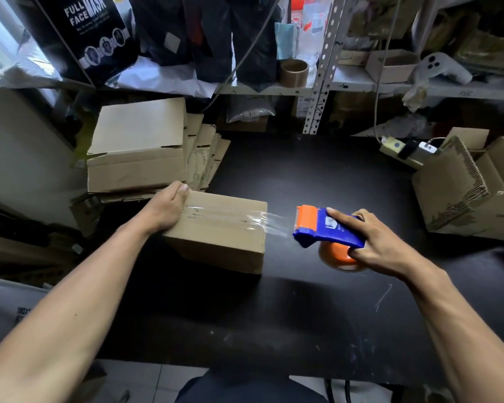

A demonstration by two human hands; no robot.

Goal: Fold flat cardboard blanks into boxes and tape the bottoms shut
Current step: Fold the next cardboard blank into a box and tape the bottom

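Taping is in hand: the left hand [169, 209] grips the far left corner of the box [218, 231], and the right hand [370, 242] grips the dispenser [326, 228] just right of it, tape [274, 223] stretched between. The box's long axis runs hand to hand. Next, I judge, the tape needs cutting and pressing down.

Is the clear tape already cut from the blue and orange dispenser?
Not cut. The clear tape stretches unbroken from the brown cardboard box to the blue and orange dispenser held by the right hand.
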